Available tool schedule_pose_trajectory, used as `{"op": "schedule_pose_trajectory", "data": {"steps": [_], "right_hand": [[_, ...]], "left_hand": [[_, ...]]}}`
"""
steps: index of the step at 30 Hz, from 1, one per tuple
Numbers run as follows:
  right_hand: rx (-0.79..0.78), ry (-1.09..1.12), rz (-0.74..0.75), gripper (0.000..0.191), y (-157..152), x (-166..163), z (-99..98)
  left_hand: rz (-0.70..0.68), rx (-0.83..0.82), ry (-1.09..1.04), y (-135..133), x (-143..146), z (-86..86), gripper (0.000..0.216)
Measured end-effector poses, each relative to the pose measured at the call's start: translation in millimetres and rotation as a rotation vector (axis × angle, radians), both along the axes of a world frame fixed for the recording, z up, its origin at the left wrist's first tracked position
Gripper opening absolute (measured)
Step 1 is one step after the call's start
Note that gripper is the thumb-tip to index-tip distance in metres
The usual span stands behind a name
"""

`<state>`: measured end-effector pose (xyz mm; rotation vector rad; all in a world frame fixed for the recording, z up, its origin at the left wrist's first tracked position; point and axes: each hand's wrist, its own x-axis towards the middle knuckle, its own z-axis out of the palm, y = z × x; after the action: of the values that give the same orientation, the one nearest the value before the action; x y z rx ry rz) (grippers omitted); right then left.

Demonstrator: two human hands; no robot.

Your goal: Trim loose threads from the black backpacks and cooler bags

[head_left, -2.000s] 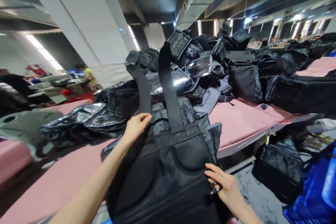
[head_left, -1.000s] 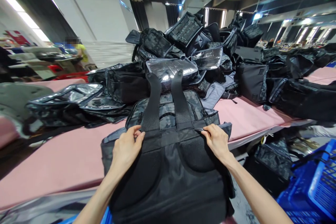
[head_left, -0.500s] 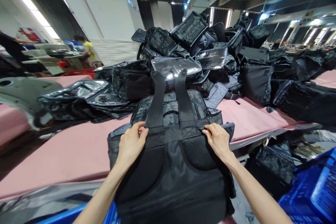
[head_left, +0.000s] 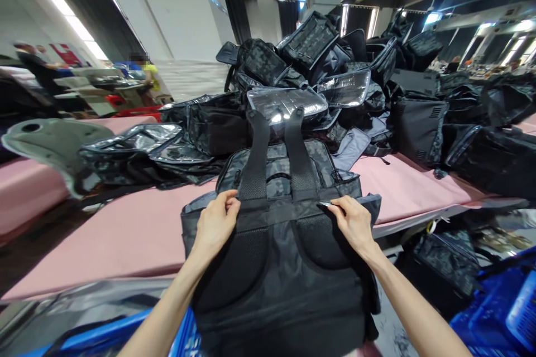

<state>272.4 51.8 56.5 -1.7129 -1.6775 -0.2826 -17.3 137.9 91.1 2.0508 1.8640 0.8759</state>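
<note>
A black backpack [head_left: 288, 268] with camouflage panels stands in front of me, its padded mesh back facing me. Its two shoulder straps [head_left: 256, 150] stretch away over the top, on either side of a small carry handle [head_left: 278, 177]. My left hand [head_left: 218, 222] is closed at the upper left of the back panel, finger and thumb pinched at the band below the strap. On the other side my right hand [head_left: 352, 223] grips a small pointed metal tool [head_left: 325, 204], whose tip lies against the band below the right strap. Most of this tool is hidden in the fingers.
Several black and camouflage bags [head_left: 310, 44] are heaped behind, some with silver linings. The table [head_left: 125, 234] has a pink cover. Blue crates [head_left: 494, 307] stand low at right and left. A grey-green machine [head_left: 54, 134] is at left; people [head_left: 39, 67] work farther back.
The view has shifted slightly, so the scene sits a little farther right. The metal tip in my right hand now shows more plainly. The backpack and my left hand keep almost the same position together.
</note>
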Motion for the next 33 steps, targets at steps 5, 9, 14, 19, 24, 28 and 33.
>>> {"op": "schedule_pose_trajectory", "data": {"steps": [5,9,14,19,24,28,33], "right_hand": [[-0.024,0.006,0.064,0.017,3,-7,3.0],[-0.020,0.051,0.173,0.019,12,-38,10.2],[-0.023,-0.147,0.234,0.013,28,-85,18.1],[-0.047,-0.232,0.224,0.011,35,-94,19.9],[-0.070,-0.178,0.244,0.014,33,-102,15.3],[-0.121,0.076,0.270,0.012,43,-99,15.3],[0.052,0.784,0.301,0.021,29,-23,28.1]], "left_hand": [[-0.025,-0.009,-0.102,-1,-3,-0.7,0.039],[-0.093,-0.002,-0.201,1,-9,-5.3,0.035],[-0.120,0.003,-0.251,0,-12,-6.7,0.032],[-0.147,0.025,-0.265,-2,-15,-5.8,0.032],[-0.159,0.049,-0.229,2,-20,-7.5,0.033],[-0.222,0.181,0.001,-28,-9,-12.2,0.040],[-0.573,0.246,0.431,-66,3,-40.4,0.041]]}}
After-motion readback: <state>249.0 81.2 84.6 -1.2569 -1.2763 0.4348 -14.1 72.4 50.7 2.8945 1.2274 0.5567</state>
